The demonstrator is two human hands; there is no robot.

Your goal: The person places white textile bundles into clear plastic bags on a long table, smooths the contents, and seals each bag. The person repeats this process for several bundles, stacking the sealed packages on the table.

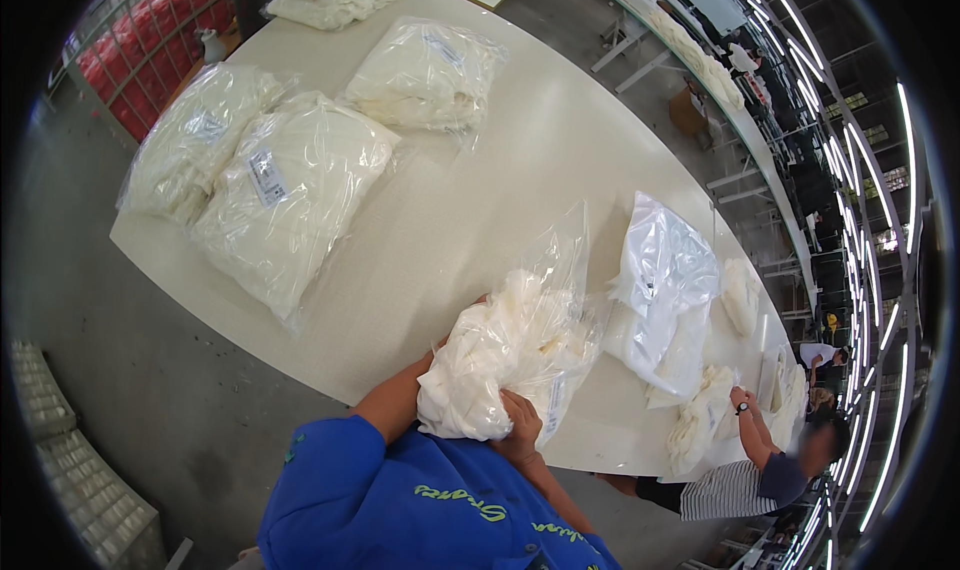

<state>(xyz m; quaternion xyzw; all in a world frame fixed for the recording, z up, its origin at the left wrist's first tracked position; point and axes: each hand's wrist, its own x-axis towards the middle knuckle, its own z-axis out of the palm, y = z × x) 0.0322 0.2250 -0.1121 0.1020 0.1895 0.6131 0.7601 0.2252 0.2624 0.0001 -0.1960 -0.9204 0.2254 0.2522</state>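
A bulky bundle of cream fabric (469, 367) is held against my body at the table's near edge. Clear plastic bag film (566, 255) covers its far and right side, and the fabric nearest me looks bare. My right hand (520, 425) grips the near right side of the bundle, with the fingers curled at the bag's edge. Around its far left side reaches my left hand (480, 300), mostly hidden behind the fabric; only a bit of it shows. A printed label (555, 403) shows through the bag near my right hand.
Filled clear bags of cream fabric (300, 195) (427, 74) lie on the pale table (420, 232). To the right is a stack of plastic bags (664, 292). A co-worker (772, 472) handles cream fabric (701, 420) at the right. A metal cage (161, 44) holds red material; plastic crates (90, 487) stand lower left.
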